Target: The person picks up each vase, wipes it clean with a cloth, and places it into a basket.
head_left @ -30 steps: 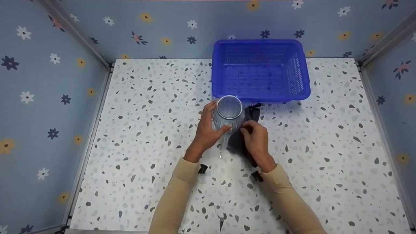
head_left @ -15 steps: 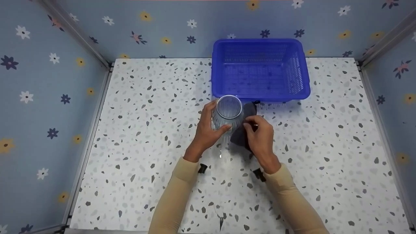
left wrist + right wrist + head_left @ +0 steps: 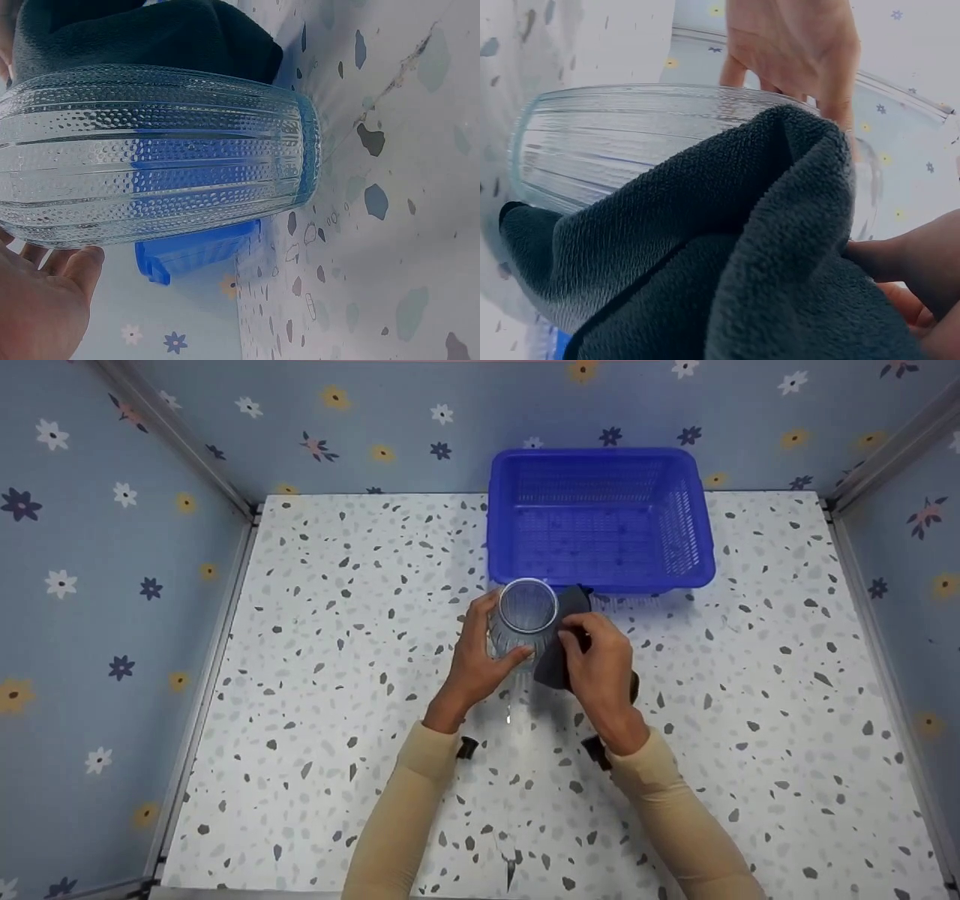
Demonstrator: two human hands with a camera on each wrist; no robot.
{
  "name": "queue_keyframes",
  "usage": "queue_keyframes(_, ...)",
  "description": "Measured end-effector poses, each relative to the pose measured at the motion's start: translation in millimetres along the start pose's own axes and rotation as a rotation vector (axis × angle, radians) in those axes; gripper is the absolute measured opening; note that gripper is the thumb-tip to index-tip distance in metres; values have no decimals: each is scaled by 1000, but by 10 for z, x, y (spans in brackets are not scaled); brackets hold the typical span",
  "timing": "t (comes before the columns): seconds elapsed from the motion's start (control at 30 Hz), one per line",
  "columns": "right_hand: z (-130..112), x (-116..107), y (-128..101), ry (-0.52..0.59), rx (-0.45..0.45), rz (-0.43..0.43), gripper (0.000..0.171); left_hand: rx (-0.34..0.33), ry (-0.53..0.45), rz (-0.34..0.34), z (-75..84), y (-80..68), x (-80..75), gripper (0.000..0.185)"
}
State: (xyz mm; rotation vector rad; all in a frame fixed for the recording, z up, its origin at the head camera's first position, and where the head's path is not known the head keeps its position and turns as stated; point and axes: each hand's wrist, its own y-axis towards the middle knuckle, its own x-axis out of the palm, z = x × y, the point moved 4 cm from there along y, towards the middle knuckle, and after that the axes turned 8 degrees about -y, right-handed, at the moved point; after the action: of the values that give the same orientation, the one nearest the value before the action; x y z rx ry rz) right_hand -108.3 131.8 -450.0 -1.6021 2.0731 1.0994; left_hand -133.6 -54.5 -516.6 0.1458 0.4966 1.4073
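Note:
A clear ribbed glass vase point(image 3: 187, 157) with a dimpled surface appears to stand upright on the speckled table, its round mouth facing up in the head view. My left hand point(image 3: 480, 656) grips it from the left, thumb across the near side and fingers round the far side. On the right, my right hand point(image 3: 606, 664) pinches a dark grey cloth point(image 3: 553, 666) and holds it against the glass. Thick folds of this plush cloth cover much of the vase in the right wrist view, and part of the right hand's grip is hidden there.
Just behind the vase stands a blue plastic basket point(image 3: 600, 586) with perforated sides, against the back wall. Flower-patterned panels point(image 3: 390, 427) enclose the table point(image 3: 337, 675) at the back and both sides.
The right hand has shifted away from me and slightly right, taking the cloth up along the vase's right side. The left hand and the vase have stayed put.

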Motion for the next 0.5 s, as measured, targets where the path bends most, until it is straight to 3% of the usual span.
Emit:
queue_keyframes(0.27, -8, 4, -8, 0, -9, 1, 8, -8, 5, -2, -5, -1, 0, 84)
queue_keyframes(0.5, 141, 77, -73, 19, 24, -21, 9, -14, 0, -2, -5, -3, -3, 84)
